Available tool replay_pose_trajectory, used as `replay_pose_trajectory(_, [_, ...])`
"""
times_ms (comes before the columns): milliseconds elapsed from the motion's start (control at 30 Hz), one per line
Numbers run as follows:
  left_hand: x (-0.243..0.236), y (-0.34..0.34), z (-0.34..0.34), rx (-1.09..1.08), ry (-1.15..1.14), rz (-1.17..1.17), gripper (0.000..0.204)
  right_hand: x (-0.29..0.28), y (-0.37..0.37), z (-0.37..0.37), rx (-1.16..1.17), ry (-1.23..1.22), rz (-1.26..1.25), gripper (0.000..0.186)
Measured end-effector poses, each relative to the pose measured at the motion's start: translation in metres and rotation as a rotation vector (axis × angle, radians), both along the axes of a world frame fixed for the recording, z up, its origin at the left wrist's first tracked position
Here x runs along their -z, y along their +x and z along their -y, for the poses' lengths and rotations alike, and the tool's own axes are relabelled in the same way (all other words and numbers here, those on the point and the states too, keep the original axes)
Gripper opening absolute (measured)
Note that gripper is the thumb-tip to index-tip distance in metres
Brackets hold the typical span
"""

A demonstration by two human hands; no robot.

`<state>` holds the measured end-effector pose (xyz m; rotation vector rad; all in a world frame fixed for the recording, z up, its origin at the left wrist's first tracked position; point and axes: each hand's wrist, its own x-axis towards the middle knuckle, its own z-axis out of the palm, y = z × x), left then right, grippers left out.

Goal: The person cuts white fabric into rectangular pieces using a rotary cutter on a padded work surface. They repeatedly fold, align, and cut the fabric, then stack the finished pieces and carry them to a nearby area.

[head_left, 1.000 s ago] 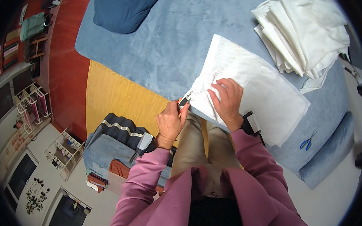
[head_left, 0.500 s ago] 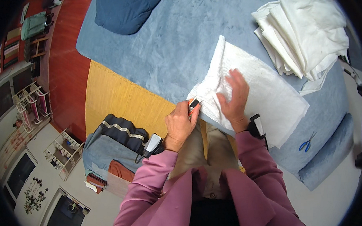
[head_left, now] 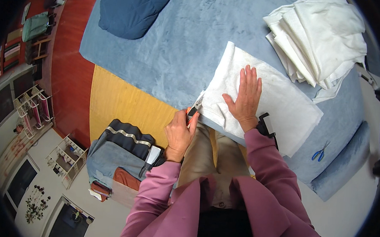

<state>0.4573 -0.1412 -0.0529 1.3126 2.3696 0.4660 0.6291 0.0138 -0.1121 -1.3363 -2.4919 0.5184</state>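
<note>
My left hand (head_left: 178, 133) is closed round an orange-and-black hand tool (head_left: 193, 112). Its pale metal end lies at the left edge of a white textured cloth (head_left: 285, 106); the exact kind of tool does not show. My right hand (head_left: 245, 98) lies flat on that cloth, fingers stretched out and holding nothing. The cloth is spread over the near edge of a blue plush-covered surface (head_left: 180, 49), with a few wrinkles between my two hands. Most of the tool's handle is hidden inside my left fingers.
A stack of folded white cloths (head_left: 318, 39) sits at the far right. Blue-handled scissors (head_left: 320, 154) lie on the right of the surface. A dark blue cushion (head_left: 133, 10) rests at the far left, and folded garments (head_left: 119, 157) lie lower left near a yellow wooden surface (head_left: 126, 96).
My right hand has flattened onto the cloth, its fingers now straight. My left hand has drawn the tool slightly left and nearer to me. The cloth's wrinkled left part is smoother.
</note>
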Motion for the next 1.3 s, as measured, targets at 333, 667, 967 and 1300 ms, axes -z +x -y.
replay_pose_trajectory(333, [0.010,0.019,-0.019,0.071,0.013,-0.025,0.030,0.005,0.001,0.002,0.007,0.015,-0.038,0.093])
replay_pose_trajectory(667, [0.001,-0.004,-0.009,0.049,0.047,0.040,0.029,0.005,0.001,0.001,0.009,0.003,-0.037,0.094])
replay_pose_trajectory(967, [0.011,0.020,-0.045,0.035,0.030,0.052,0.029,0.005,0.000,0.002,0.005,0.038,-0.010,0.098])
replay_pose_trajectory(1300, [0.014,-0.028,-0.059,0.216,-0.014,-0.019,0.030,0.005,-0.002,0.003,0.017,0.013,0.006,0.108])
